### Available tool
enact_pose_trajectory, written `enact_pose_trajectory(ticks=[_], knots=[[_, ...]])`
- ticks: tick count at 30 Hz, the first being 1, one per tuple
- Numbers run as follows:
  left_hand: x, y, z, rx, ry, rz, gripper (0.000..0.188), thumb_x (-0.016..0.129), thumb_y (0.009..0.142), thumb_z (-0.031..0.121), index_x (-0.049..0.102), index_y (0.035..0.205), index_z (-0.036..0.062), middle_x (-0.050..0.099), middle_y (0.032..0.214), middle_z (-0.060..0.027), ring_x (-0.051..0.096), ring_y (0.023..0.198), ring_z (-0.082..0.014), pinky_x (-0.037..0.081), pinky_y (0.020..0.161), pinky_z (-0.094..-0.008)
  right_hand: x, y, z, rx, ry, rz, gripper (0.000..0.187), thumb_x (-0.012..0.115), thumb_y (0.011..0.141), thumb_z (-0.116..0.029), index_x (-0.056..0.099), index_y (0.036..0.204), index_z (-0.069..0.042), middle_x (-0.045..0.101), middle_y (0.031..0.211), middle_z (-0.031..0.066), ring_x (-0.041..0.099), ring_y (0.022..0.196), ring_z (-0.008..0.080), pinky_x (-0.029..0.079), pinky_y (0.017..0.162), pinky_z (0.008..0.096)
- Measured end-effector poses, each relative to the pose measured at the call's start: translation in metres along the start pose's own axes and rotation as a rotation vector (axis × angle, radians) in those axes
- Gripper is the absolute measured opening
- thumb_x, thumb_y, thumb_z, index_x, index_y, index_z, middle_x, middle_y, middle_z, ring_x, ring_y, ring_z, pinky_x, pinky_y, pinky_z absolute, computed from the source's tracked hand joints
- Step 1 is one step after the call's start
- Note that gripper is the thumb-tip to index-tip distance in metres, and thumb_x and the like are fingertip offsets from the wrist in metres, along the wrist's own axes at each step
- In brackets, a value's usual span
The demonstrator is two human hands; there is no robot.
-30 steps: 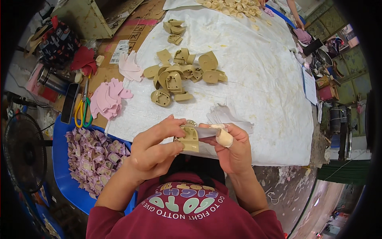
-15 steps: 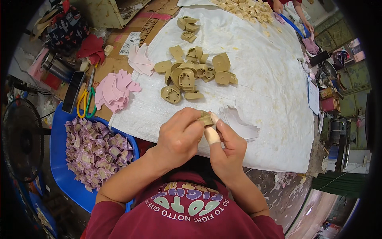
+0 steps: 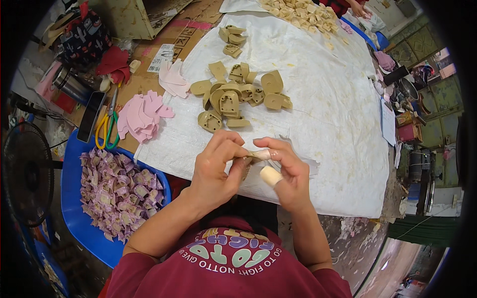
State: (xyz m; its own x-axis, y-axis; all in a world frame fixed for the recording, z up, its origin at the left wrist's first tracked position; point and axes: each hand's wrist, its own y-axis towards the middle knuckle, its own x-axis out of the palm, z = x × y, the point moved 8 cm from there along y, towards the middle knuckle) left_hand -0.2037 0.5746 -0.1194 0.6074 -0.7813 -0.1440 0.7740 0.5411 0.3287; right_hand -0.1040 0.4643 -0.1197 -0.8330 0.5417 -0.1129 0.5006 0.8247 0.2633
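My left hand (image 3: 216, 166) pinches a small olive heel piece (image 3: 254, 155) above the near edge of the white sheet. Most of the piece is hidden behind my fingers. My right hand (image 3: 293, 181) has pale covers on its thumb and index finger. Its index fingertip touches the end of the piece, while the thumb stands apart with nothing against it. Beyond my hands lies a loose pile of olive shoe heels (image 3: 229, 103), some showing holes in their faces. Thin whitish cut pieces (image 3: 314, 169) lie on the sheet, partly behind my right hand.
At left are pink cut pieces (image 3: 144, 114), scissors (image 3: 113, 109) with yellow and green handles, and a phone (image 3: 91, 116). A blue basin (image 3: 74, 198) below holds many purple glittery pieces. Beige pieces (image 3: 303, 15) cover the far end, near another person's hand (image 3: 358, 9).
My right thumb has come off the heel piece and swung away; the index finger remains against it. My left hand has turned slightly, still holding the piece.
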Motion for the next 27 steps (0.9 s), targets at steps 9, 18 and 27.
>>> enact_pose_trajectory(ticks=[9, 18, 27], knots=[[0.019, -0.01, -0.029, -0.495, -0.416, -0.102, 0.014, 0.063, 0.082, -0.005, 0.052, 0.089, 0.0, 0.053, 0.102, -0.0076, 0.063, 0.077, -0.0117, 0.052, 0.062, -0.0238, -0.006, -0.007, 0.005, -0.036, -0.159, 0.13, 0.016, 0.063, 0.075, 0.003, 0.064, 0.09, -0.003, 0.063, 0.108, 0.009, 0.051, 0.114, 0.0293, 0.039, 0.096, 0.0403], [0.007, -0.006, 0.002, 0.129, 0.313, -0.051, 0.021, 0.063, 0.078, -0.008, 0.059, 0.097, 0.0006, 0.051, 0.109, -0.0142, 0.064, 0.081, -0.018, 0.054, 0.067, -0.0274, -0.001, 0.001, 0.005, -0.049, -0.302, 0.073, 0.014, 0.065, 0.072, 0.002, 0.061, 0.084, -0.003, 0.064, 0.107, 0.0089, 0.051, 0.113, 0.0332, 0.041, 0.094, 0.0426], [0.038, -0.02, -0.044, -0.789, -1.265, -0.064, 0.054, 0.047, 0.097, 0.034, 0.033, 0.141, 0.007, 0.05, 0.127, -0.0147, 0.062, 0.099, -0.0274, 0.053, 0.083, -0.0406, 0.01, -0.009, -0.036, -0.422, -0.682, 0.303, 0.014, 0.068, 0.075, -0.004, 0.064, 0.088, -0.004, 0.063, 0.114, 0.013, 0.05, 0.115, 0.0371, 0.041, 0.095, 0.0418]])
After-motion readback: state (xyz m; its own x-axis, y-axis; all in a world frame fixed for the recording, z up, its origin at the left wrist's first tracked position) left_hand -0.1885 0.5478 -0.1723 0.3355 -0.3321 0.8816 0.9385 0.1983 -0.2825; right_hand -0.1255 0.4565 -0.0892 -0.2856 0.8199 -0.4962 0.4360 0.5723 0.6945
